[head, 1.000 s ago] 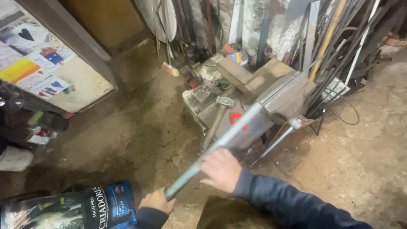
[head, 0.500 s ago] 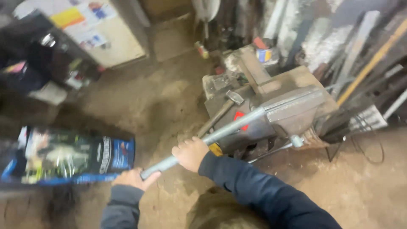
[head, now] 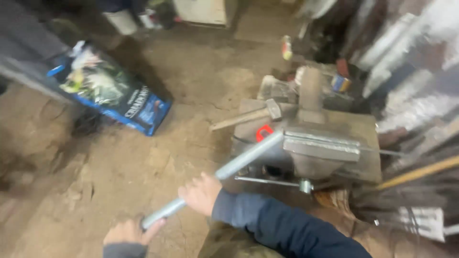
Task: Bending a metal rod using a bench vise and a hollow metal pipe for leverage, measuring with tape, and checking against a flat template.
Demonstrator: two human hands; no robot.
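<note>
1. Both hands grip the grey steel pipe (head: 224, 173): right hand (head: 201, 193) closed mid-length, left hand (head: 129, 232) wrapped round the near end.
2. Far end sits at the bench vise (head: 318, 150), right of centre.
3. Pipe looks stiff, heavy, smooth; best held near the free end.
4. Hammer (head: 248, 116) lies behind the vise.
</note>
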